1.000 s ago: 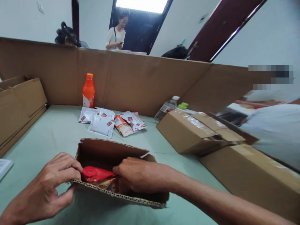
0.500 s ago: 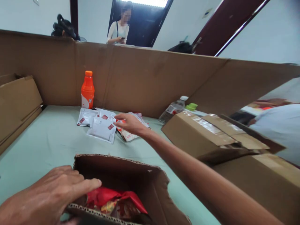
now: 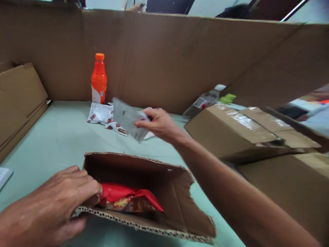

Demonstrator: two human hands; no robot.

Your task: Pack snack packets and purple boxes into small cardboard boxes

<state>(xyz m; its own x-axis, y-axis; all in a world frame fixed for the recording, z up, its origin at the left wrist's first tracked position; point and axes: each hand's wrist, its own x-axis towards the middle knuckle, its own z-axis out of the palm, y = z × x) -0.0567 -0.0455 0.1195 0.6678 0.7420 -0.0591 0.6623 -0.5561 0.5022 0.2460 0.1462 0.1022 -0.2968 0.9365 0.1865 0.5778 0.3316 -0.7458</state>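
My right hand (image 3: 160,125) pinches a white packet (image 3: 128,120) by its right edge and holds it up above the table, slightly blurred. Beneath and behind it lie a small white sachet (image 3: 100,113) and a white packet with brown patches (image 3: 115,128). Another packet behind my right hand is mostly hidden. My left hand (image 3: 69,199) grips the left edge of an open cardboard box (image 3: 180,206), fingers curled over the rim and thumb outside. Inside the box rests a red snack bag (image 3: 128,197).
An orange bottle (image 3: 99,80) stands upright by the cardboard partition (image 3: 164,58). To the right, a clear bottle (image 3: 205,101) leans beside a green cap (image 3: 227,99) and taped cardboard boxes (image 3: 231,130). Another box (image 3: 20,103) stands at the left. A white object (image 3: 4,175) lies at the left edge.
My right hand has closed on the white packet and lifted it off the others, uncovering the brown-patched packet. My left fingers have curled over the box edge. The view has tilted down.
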